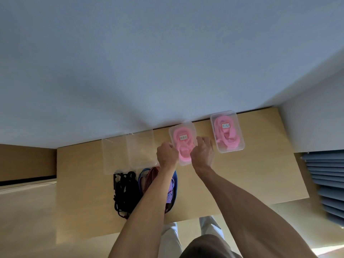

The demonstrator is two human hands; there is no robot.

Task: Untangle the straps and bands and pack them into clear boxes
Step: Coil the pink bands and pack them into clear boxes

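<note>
A lidded clear box with a coiled pink band and a white label stands at the back of the wooden table. My left hand is curled against this box's left side. My right hand grips its right side with bent fingers. A second lidded clear box, to the right, also holds a pink band and a label. Two empty clear boxes stand to the left. A tangle of black straps and red, blue and purple bands lies near the front, partly under my left forearm.
The table is pushed against a pale wall. Bare tabletop lies right of my right arm. A stack of blue-grey slats sits off the table's right edge. My legs show below the front edge.
</note>
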